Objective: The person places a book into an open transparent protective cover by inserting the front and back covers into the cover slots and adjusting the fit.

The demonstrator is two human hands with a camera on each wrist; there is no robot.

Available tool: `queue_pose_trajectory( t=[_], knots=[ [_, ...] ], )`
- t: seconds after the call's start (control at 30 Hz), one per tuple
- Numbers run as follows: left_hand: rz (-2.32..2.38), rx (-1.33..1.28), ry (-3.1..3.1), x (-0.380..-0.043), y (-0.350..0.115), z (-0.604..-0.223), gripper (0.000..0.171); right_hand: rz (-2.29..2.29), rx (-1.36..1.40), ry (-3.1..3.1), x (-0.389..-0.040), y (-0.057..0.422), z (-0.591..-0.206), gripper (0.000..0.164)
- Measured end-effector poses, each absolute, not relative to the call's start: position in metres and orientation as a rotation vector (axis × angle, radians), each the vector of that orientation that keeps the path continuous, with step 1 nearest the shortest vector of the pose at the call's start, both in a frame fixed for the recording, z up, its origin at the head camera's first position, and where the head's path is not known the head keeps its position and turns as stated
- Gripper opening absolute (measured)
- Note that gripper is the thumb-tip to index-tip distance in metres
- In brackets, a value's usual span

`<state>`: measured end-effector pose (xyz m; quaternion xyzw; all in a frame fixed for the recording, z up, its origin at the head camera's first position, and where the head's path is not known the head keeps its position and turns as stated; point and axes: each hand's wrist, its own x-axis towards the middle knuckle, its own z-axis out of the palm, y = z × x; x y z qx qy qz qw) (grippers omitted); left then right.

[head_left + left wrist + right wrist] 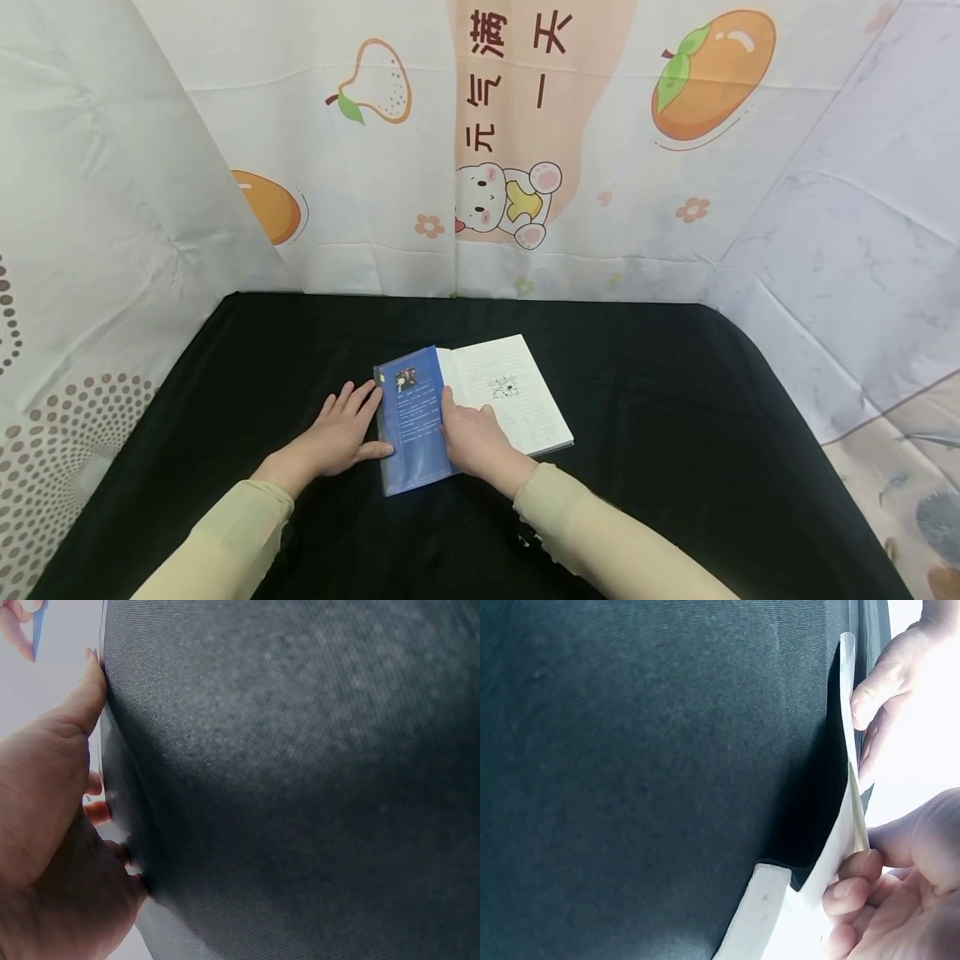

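An open book (513, 398) lies on the black cloth, a small drawing on its right page. At its left is the blue cover flap (411, 423), which has a photo, white text and a clear plastic edge. My left hand (330, 442) rests at the flap's left edge, fingers spread and thumb on the blue. With its index finger straight, my right hand (480, 440) presses along the flap's right edge by the inner fold. In the right wrist view, the other fingers (847, 896) are curled under the palm beside the lifted-looking cover edge (845, 712).
Black cloth (660, 433) covers the table around the book. Behind stands a white curtain (390, 183) printed with fruit and a bear, and more curtains hang at both sides.
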<state>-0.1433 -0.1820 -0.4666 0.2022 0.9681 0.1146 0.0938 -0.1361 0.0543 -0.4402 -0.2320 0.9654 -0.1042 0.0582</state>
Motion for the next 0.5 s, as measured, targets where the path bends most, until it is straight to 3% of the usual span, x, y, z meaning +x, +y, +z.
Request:
queue_pose_trajectory(
  t=[0.5],
  knots=[
    [0.351, 0.617, 2.879, -0.1419, -0.1824, -0.4663, 0.089, -0.298, -0.726, 2.946, -0.1361, 0.0536, -0.4436, 0.055]
  ],
)
